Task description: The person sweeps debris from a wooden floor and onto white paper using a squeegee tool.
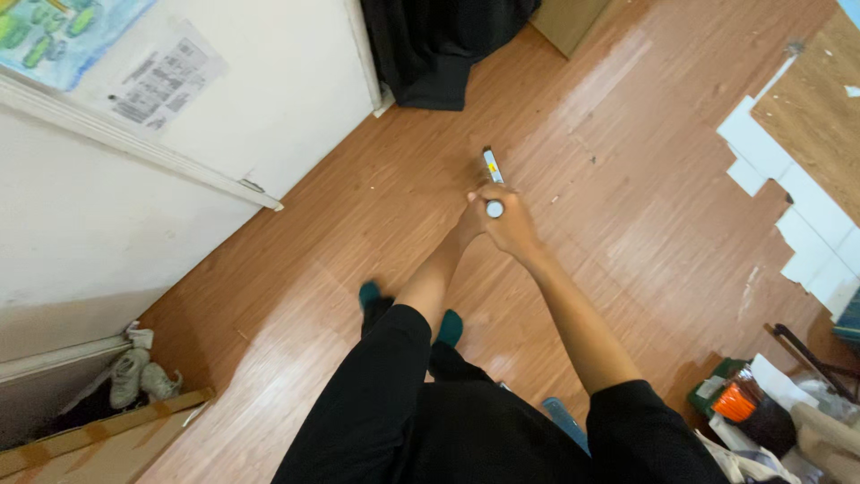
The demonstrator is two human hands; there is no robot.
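marker pen (493, 168) clasped over wooden floor (627, 206), long axis running far from white butt end, right hand (512, 224) wrapped around barrel, left hand (472, 215) closed against it from left.

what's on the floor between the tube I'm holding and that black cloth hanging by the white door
In the head view, only bare wooden floor lies between the white tube in both hands and the black cloth.

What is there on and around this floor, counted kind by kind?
Tube-shaped tool held in both hands: 1
White shoes: 2
Teal socks: 2
Cardboard boxes: 1
Black garment: 1
Total: 7
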